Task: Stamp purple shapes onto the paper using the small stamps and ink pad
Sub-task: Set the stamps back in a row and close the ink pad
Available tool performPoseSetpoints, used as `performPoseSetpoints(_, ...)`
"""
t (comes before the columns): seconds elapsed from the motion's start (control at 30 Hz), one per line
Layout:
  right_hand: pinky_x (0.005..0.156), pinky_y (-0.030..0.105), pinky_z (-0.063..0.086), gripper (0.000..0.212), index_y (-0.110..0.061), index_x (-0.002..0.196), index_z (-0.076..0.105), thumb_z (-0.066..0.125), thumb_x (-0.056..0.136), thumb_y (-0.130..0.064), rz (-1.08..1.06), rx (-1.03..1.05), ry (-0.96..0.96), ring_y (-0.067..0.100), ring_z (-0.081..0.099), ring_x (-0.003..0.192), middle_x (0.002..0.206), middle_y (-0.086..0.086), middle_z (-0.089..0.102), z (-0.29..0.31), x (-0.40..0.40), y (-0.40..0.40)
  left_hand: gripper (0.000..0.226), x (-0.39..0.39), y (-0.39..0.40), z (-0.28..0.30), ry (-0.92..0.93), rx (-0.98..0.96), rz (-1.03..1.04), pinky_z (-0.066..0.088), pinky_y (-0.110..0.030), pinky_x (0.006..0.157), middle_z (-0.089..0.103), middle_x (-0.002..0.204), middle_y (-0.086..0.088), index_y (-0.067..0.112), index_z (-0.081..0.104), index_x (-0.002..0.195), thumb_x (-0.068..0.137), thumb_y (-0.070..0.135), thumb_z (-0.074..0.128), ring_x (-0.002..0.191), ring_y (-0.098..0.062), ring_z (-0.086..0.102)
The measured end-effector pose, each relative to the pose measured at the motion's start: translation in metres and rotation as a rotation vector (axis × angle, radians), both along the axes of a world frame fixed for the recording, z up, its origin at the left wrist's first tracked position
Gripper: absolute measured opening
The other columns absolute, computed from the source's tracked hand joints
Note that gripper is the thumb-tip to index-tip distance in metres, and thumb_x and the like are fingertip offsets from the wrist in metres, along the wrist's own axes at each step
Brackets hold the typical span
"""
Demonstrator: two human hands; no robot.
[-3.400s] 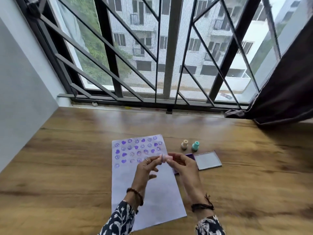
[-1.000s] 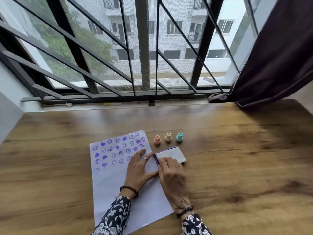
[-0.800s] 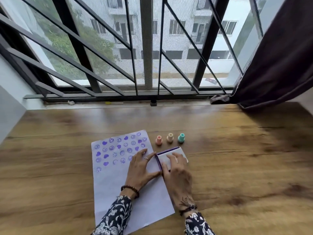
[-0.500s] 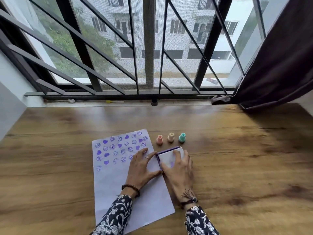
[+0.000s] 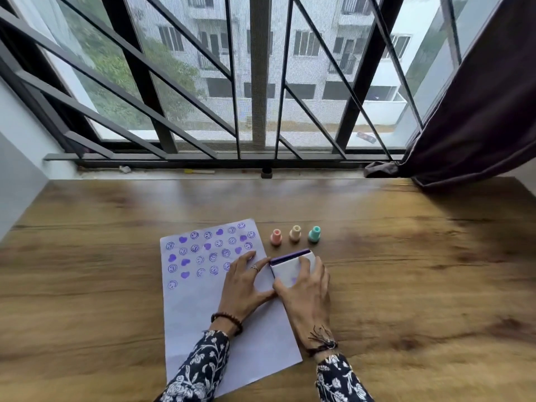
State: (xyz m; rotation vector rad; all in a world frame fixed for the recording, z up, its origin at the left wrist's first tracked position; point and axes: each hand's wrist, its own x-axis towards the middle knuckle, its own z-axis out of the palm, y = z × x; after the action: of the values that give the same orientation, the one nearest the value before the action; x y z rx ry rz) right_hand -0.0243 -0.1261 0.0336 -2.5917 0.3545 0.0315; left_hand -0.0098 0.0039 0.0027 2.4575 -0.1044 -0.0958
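Note:
A white paper (image 5: 197, 309) lies on the wooden table (image 5: 406, 271), its upper part covered with several purple smileys and hearts. To its right sits the small ink pad (image 5: 287, 268) with its white lid down and a purple edge showing at the back. My right hand (image 5: 307, 297) lies flat over the lid, fingers wrapped round its right side. My left hand (image 5: 242, 288) rests on the paper, with index finger and thumb against the pad's left edge. Three small stamps stand upright in a row behind the pad: pink (image 5: 275, 237), cream (image 5: 295, 233), teal (image 5: 314, 234).
A barred window (image 5: 258, 82) runs along the table's far edge. A dark curtain (image 5: 478, 111) hangs at the right, its hem on the sill. A pale wall (image 5: 17, 169) borders the table on the left.
The pink stamp that both hands held now stands beside the other two. The ink pad's lid, open before, has come down, and my right hand has slid forward over it.

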Motion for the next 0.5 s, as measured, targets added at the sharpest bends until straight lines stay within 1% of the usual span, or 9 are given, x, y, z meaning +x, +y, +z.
performPoseSetpoints(0.1, 0.108, 0.04, 0.034, 0.067, -0.012, 0.129, 0.04, 0.062, 0.074, -0.043, -0.012, 0.017, 0.019, 0.034, 0.032, 0.13, 0.144, 0.02, 0.032, 0.0007, 0.0005, -0.0014, 0.066, -0.0002, 0.0007, -0.0011, 0.001, -0.006, 0.0, 0.02, -0.028, 0.109, 0.036, 0.144, -0.007, 0.03, 0.047, 0.128, 0.069, 0.043, 0.072, 0.133, -0.02, 0.031)
performPoseSetpoints(0.3, 0.108, 0.041, 0.034, 0.064, -0.013, 0.128, 0.041, 0.061, 0.076, -0.045, 0.01, 0.028, 0.043, 0.033, 0.035, 0.129, 0.142, 0.019, 0.036, 0.0044, 0.0034, -0.0025, 0.066, 0.002, 0.0033, -0.0023, -0.007, 0.004, 0.017, 0.023, -0.029, 0.108, 0.039, 0.142, -0.007, 0.03, 0.048, 0.127, 0.068, 0.045, 0.073, 0.132, -0.022, 0.033)
performPoseSetpoints(0.37, 0.105, 0.04, 0.037, 0.061, -0.013, 0.124, 0.045, 0.063, 0.075, -0.044, 0.006, 0.031, 0.023, 0.033, 0.04, 0.124, 0.136, 0.018, 0.041, 0.0052, 0.0023, -0.0034, 0.066, 0.0014, 0.0025, -0.0035, -0.006, 0.001, 0.022, 0.023, -0.03, 0.107, 0.039, 0.142, -0.007, 0.03, 0.049, 0.127, 0.067, 0.045, 0.073, 0.131, -0.022, 0.033)
performPoseSetpoints(0.43, 0.099, 0.04, 0.04, 0.056, -0.013, 0.117, 0.049, 0.065, 0.073, -0.043, -0.008, 0.033, -0.023, 0.032, 0.045, 0.114, 0.126, 0.016, 0.048, 0.005, 0.0012, -0.0044, 0.066, 0.0013, 0.0014, -0.004, -0.004, -0.004, 0.016, 0.023, -0.03, 0.108, 0.039, 0.142, -0.007, 0.03, 0.049, 0.127, 0.067, 0.045, 0.073, 0.131, -0.022, 0.033)
performPoseSetpoints(0.5, 0.1, 0.04, 0.04, 0.057, -0.013, 0.118, 0.049, 0.064, 0.072, -0.043, -0.003, 0.026, -0.019, 0.032, 0.044, 0.115, 0.127, 0.017, 0.047, 0.0053, 0.0004, -0.0038, 0.066, 0.002, 0.0009, -0.004, -0.004, -0.003, 0.009, 0.022, -0.03, 0.108, 0.038, 0.143, -0.007, 0.029, 0.049, 0.127, 0.067, 0.044, 0.073, 0.132, -0.022, 0.033)
